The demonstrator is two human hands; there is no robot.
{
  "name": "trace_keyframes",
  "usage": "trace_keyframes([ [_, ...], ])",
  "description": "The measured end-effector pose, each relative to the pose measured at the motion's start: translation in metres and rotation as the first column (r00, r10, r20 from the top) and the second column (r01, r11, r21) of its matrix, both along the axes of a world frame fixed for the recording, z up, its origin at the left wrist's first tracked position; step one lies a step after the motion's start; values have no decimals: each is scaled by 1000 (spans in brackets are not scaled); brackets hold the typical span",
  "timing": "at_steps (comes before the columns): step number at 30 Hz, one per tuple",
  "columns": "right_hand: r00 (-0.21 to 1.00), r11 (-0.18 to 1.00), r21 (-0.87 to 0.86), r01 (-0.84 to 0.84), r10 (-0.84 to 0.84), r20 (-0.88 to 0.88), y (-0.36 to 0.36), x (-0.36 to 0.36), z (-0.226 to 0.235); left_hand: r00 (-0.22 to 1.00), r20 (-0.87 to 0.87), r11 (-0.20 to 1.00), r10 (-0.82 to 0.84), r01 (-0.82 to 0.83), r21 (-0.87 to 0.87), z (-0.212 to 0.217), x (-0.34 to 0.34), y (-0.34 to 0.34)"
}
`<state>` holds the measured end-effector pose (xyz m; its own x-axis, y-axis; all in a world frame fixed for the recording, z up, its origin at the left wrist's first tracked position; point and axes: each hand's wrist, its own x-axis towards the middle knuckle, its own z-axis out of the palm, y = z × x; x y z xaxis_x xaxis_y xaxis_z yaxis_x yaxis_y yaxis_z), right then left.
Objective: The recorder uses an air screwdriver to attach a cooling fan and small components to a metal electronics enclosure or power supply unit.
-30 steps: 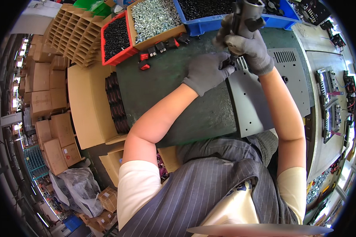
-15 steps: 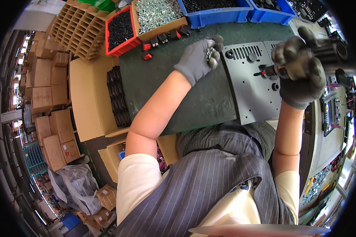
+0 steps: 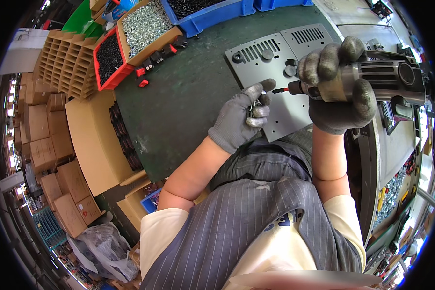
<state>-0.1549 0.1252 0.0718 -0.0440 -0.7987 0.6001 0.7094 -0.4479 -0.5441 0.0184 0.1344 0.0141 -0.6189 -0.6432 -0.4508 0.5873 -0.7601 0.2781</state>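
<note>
My left hand [image 3: 238, 118], in a grey glove, is curled closed around a few small silvery screws [image 3: 251, 111]. Its thumb and forefinger pinch together close to the tip of a driver bit [image 3: 282, 90]. My right hand [image 3: 334, 115], gloved too, grips a power screwdriver [image 3: 389, 77] held on its side, with the bit pointing left. Under both hands lies a flat grey metal panel [image 3: 291, 116] with slots, small holes and round black knobs [image 3: 267, 54]. The screwdriver and right hand hide part of the panel's right side.
A green-topped table [image 3: 179, 96] carries the panel. Along its far side stand a red bin of black parts [image 3: 123, 72], a carton of silvery screws [image 3: 171, 34] and blue bins [image 3: 217, 19]. Small black-and-red switches [image 3: 155, 57] lie before them. An open cardboard box [image 3: 94, 140] stands left.
My left hand has drawn nearer to me and toward the bit. The screwdriver has shifted left with my right hand. The whole view has turned, so the bins sit further left.
</note>
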Motion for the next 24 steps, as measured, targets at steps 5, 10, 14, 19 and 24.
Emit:
trace_keyframes([
  [5, 998, 998, -16, -62, 63, 18, 4, -1, -2, 996, -31, 993, -80, 77, -91, 4, -7, 3],
  [10, 993, 990, -78, -116, 115, -15, 2, -11, -7, 991, -1, 981, -133, 132, -139, 2, -11, 1],
  [14, 977, 979, -85, -186, 193, 89, 4, -22, -9, 961, -112, 959, -253, 234, -162, 6, -14, 2],
  [19, 971, 989, 141, 53, -83, 223, 11, -23, -16, 980, 72, 955, -186, 198, -221, 14, -28, 3],
  [24, 993, 999, -11, 42, -41, 114, 10, -33, -19, 951, 133, 939, -278, 298, -171, 14, -34, -6],
])
